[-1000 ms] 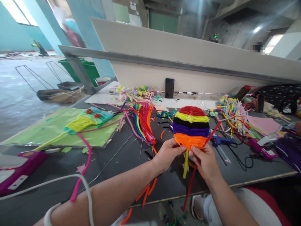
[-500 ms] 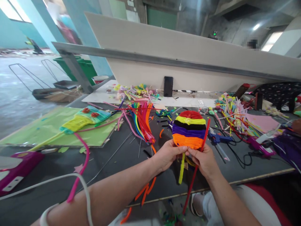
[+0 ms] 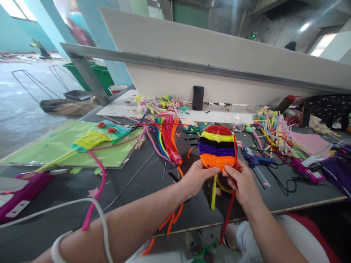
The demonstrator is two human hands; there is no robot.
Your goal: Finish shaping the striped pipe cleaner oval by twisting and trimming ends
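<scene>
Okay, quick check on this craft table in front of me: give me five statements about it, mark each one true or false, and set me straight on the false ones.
1. The left hand and the right hand both hold the striped piece. True.
2. Green is the color at the top of the striped piece. False: the top band is red.
3. The black phone stands upright in front of the white panel. True.
4. The blue glue gun lies to the left of the striped piece. False: it lies to the right.
5. The yellow and turquoise piece lies on the green sheet. True.
</scene>
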